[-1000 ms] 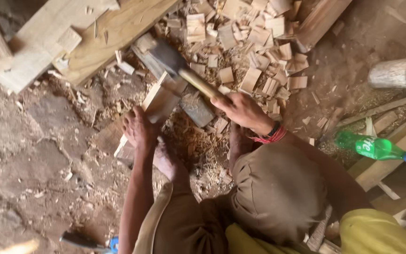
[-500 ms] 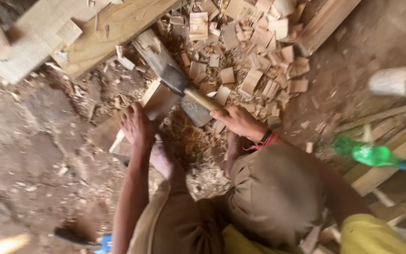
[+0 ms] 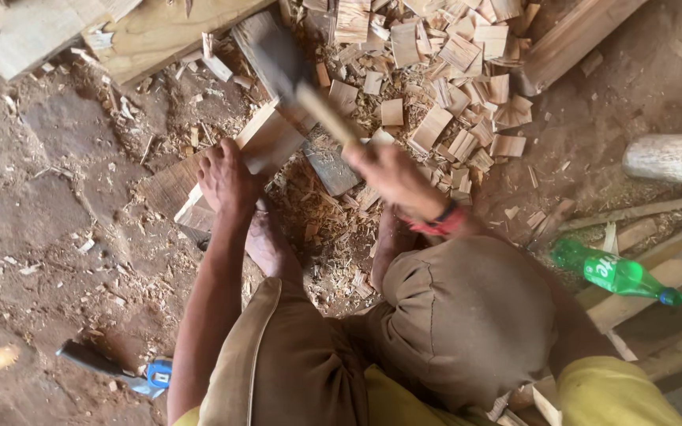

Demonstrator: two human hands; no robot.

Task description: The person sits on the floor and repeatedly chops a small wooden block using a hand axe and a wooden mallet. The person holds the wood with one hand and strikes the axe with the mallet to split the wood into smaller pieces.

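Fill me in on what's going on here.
A person sits on the dirt ground, chopping wood with bare hands. The right hand grips the wooden handle of a hatchet, its head raised and blurred with motion. The left hand presses on a pale wooden block propped on a board. Cut wood chips are piled beyond the hatchet, and shavings lie between the bare feet. A green plastic bottle lies to the right, a dark tool with a blue part to the left.

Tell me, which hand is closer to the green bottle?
Right. The right hand grips the hatchet handle, closer to the green bottle. The left hand rests on the wood piece, farther away.
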